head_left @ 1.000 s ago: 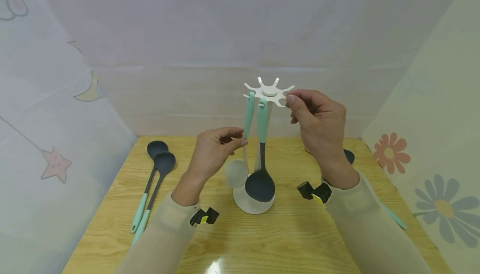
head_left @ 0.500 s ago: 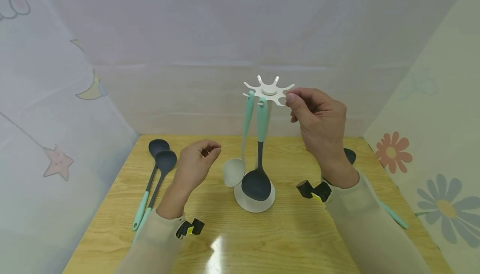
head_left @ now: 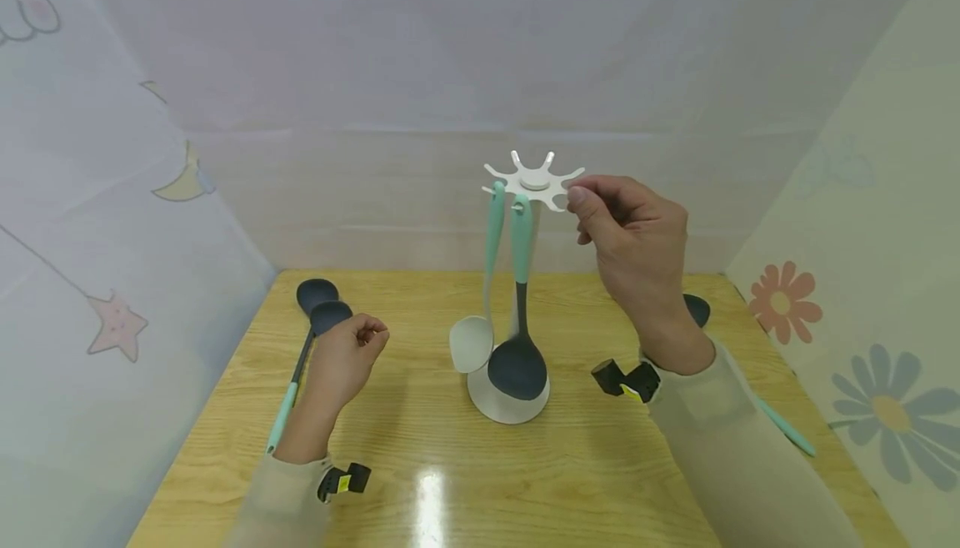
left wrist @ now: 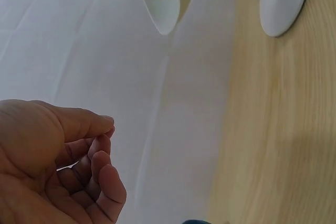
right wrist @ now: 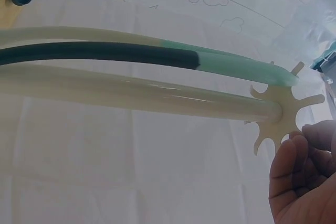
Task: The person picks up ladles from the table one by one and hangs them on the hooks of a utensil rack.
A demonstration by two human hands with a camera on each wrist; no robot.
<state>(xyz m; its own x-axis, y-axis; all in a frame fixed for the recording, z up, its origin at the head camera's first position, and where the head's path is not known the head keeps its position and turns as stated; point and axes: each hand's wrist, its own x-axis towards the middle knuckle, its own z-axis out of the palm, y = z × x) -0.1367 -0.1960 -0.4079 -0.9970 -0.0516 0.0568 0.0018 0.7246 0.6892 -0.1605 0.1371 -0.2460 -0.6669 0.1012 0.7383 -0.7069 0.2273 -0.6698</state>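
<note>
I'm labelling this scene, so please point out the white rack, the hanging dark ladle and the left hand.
White rack point(head_left: 535, 183): head view, hub of its spoked top.
Hanging dark ladle point(head_left: 517, 369): head view, its bowl.
Left hand point(head_left: 343, 364): head view, back of the hand.

- The left hand point(head_left: 337, 364) and its sleeve point(head_left: 279, 494) hide the handle of the nearer dark spoon point(head_left: 330, 315) on the counter point(head_left: 442, 439).
- The right sleeve point(head_left: 731, 439) covers the middle of the utensil point(head_left: 697, 309) lying on the right.
- The right hand point(head_left: 637, 235) hides the tip of the rack point(head_left: 535, 178) arm between its fingers.
- From the head, the hanging dark ladle point(head_left: 517, 369) covers much of the rack's post.
- The left wrist view's top edge crops the pale ladle point(left wrist: 163, 3) and the rack's base point(left wrist: 283, 3).
- A dark thing point(left wrist: 196, 222) at its bottom edge is too cropped to identify.
- The right wrist view's left edge cuts off both hanging bowls.
</note>
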